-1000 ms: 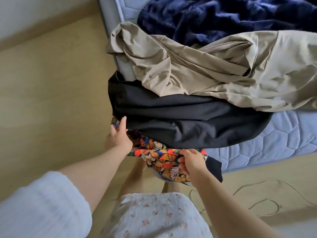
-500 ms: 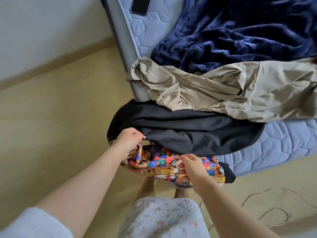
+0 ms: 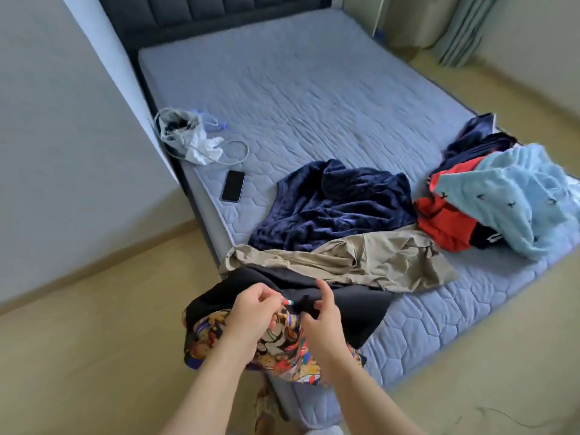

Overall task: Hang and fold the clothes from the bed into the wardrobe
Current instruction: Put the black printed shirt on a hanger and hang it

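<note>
Your left hand is pinching the black garment with a colourful cartoon-print lining, which is hanging over the corner of the quilted blue bed. Your right hand is hovering at the black fabric, and I cannot tell whether it is gripping. Lifting now is risking dragging the overlapping crumpled beige garment onto the floor. Your forearms are hiding the hem, and the wardrobe is lying out of view.

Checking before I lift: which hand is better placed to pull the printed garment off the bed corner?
Probably the left. The left hand pinches the printed garment at its upper edge; the right hand sits beside it over black fabric, one finger raised, its grip unclear.
</note>
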Demonstrator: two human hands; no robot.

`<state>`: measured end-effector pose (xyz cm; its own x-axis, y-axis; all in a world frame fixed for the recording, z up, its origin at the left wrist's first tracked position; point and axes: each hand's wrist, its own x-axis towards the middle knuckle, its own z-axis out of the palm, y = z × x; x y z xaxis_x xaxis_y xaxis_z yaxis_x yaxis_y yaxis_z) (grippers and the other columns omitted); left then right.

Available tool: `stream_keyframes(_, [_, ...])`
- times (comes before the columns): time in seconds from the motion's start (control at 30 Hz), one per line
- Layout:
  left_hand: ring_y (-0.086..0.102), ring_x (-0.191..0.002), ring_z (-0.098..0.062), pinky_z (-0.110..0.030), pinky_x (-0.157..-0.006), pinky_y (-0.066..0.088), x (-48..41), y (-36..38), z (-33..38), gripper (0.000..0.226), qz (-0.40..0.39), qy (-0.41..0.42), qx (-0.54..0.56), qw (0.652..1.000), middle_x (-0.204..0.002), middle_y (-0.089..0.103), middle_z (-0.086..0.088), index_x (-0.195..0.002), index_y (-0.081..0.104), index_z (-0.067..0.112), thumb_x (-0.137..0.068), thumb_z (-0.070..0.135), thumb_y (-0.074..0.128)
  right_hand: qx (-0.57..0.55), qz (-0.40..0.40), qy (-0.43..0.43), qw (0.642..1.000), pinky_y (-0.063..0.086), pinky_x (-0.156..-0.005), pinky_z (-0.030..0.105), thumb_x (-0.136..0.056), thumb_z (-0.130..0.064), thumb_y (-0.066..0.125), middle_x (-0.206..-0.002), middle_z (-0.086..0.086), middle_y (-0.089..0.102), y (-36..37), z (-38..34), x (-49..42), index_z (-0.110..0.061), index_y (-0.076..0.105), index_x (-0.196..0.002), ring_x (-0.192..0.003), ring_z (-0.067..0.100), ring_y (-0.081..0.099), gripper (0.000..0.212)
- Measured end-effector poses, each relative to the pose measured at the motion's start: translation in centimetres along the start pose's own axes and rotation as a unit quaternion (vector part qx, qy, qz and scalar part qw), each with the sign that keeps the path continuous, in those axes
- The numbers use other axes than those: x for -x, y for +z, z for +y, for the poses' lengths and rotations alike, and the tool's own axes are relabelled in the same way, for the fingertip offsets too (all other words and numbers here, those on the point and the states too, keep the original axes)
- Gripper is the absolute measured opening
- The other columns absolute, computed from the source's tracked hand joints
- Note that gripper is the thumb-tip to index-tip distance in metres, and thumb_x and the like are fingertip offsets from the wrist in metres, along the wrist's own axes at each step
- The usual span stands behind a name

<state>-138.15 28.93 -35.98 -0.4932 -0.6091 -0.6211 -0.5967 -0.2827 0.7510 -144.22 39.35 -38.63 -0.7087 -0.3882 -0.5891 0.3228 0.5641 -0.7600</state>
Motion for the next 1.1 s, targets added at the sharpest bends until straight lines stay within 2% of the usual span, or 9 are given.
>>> stream_keyframes(0.23, [0.044,-0.043,-0.004,-0.019,-0.046,0.038,2.3,1.2,9.8,0.036,-0.107,0.165,0.021,0.98,-0.07,0.062,-0.009,-0.054,0.06,0.022,-0.073,-0.006,0.049,0.013,0.096,-0.126,0.987,0.047,-0.089,0.035,-0.088,-0.005,0.047,-0.115,0.015,0.054,-3.9,-7.2,0.4,-0.019,0.061,-0.115,-0.098,0.023,0.057,0.033])
stream_keyframes(0.43, [0.059,-0.06,0.004,-0.009,-0.056,0.045,3.5,1.8,13.0,0.031,-0.154,0.271,0.045,0.949,-0.066,0.068,0.012,-0.066,0.061,0.021,-0.081,-0.005,0.057,-0.099,0.176,-0.16,0.966,0.042,-0.06,0.031,-0.089,-0.006,0.046,-0.076,0.008,0.062,-6.4,-10.6,0.8,-0.022,0.059,-0.075,-0.066,0.018,0.053,0.025])
stream_keyframes(0.5, [0.062,-0.075,0.002,-0.009,-0.065,0.046,3.1,1.5,13.1,0.021,-0.099,0.288,0.029,0.952,-0.076,0.068,0.011,-0.077,0.062,0.024,-0.083,0.004,0.061,-0.133,0.191,-0.159,0.96,0.04,-0.061,0.034,-0.091,-0.008,0.043,-0.07,0.004,0.058,-6.9,-11.3,1.0,-0.022,0.057,-0.075,-0.063,0.017,0.05,0.025])
stream_keyframes(0.6, [0.059,-0.098,-0.015,-0.022,-0.078,0.043,1.5,0.4,11.8,0.012,0.151,0.216,-0.036,0.964,-0.099,0.063,0.007,-0.092,0.062,0.025,-0.083,0.017,0.061,-0.187,0.189,-0.158,0.951,0.033,-0.051,0.029,-0.093,-0.012,0.038,-0.063,-0.003,0.049,-7.1,-12.2,1.3,-0.021,0.055,-0.077,-0.055,0.012,0.041,0.025])
stream_keyframes(0.73, [0.048,-0.114,-0.031,-0.043,-0.094,0.041,0.5,-0.6,8.8,0.047,0.305,0.075,-0.085,0.946,-0.126,0.049,-0.009,-0.121,0.051,0.018,-0.077,0.032,0.062,-0.252,0.181,-0.182,0.933,0.027,-0.052,0.027,-0.094,-0.01,0.034,-0.056,-0.008,0.037,-7.6,-13.6,2.6,-0.023,0.041,-0.06,-0.053,0.01,0.031,0.037])
stream_keyframes(0.8, [0.052,-0.11,-0.035,-0.048,-0.096,0.043,0.3,-0.8,8.3,0.061,0.216,-0.028,0.109,0.97,-0.124,0.052,-0.013,-0.122,0.048,0.012,-0.072,0.043,0.068,-0.299,0.178,-0.194,0.917,0.029,-0.051,0.025,-0.094,-0.01,0.033,-0.055,-0.012,0.037,-8.6,-14.8,2.9,-0.027,0.038,-0.057,-0.052,0.007,0.031,0.041])
stream_keyframes(0.9, [0.062,-0.098,-0.038,-0.048,-0.089,0.046,1.2,-1.2,9.6,0.066,-0.083,-0.205,0.334,0.916,-0.106,0.066,-0.014,-0.111,0.059,0.009,-0.076,0.065,0.055,-0.348,0.16,-0.192,0.904,0.044,-0.073,0.028,-0.093,-0.017,0.035,-0.086,-0.007,0.05,-9.5,-16.6,3.1,-0.03,0.046,-0.079,-0.08,0.013,0.052,0.022])
stream_keyframes(1.0, [0.068,-0.084,-0.03,-0.036,-0.071,0.054,1.7,-1.2,11.8,0.049,-0.174,-0.132,0.391,0.894,-0.096,0.071,-0.015,-0.101,0.071,0.01,-0.087,0.05,0.047,-0.391,0.143,-0.177,0.892,0.039,-0.1,0.048,-0.093,-0.022,0.038,-0.118,0.005,0.047,-9.9,-17.3,3.6,-0.026,0.042,-0.105,-0.121,0.033,0.049,0.014])
stream_keyframes(1.1, [0.069,-0.06,-0.025,-0.029,-0.053,0.056,2.3,-0.9,14.1,0.048,-0.202,-0.096,0.381,0.897,-0.071,0.071,-0.013,-0.067,0.074,0.004,-0.091,0.031,0.044,-0.418,0.137,-0.202,0.875,0.047,-0.083,0.04,-0.093,-0.018,0.037,-0.106,0.006,0.058,-10.1,-17.5,4.5,-0.022,0.053,-0.097,-0.101,0.028,0.057,0.017])
